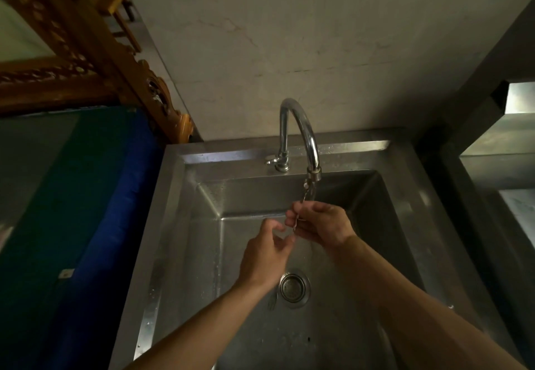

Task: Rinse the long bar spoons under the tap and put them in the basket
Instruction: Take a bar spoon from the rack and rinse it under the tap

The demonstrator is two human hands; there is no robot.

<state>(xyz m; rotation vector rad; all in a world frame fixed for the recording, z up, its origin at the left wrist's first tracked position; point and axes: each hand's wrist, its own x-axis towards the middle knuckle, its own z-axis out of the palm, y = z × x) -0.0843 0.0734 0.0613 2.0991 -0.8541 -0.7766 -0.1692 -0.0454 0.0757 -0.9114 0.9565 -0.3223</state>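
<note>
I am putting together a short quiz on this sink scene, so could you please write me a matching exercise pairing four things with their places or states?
Things:
1. bar spoon
2. left hand
3. drain strainer
4. tap

Places or states:
A. set in the sink floor
B. pinched in the right hand, its top under the spout
C. arches over the back of the basin
D. fingers curled, just beside the spoon's lower end

Pairs: 1-B, 2-D, 3-A, 4-C

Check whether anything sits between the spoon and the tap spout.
Nothing visible does. The right hand holds the spoon with its top end right under the tap spout. The left hand is lower, beside it.
</note>
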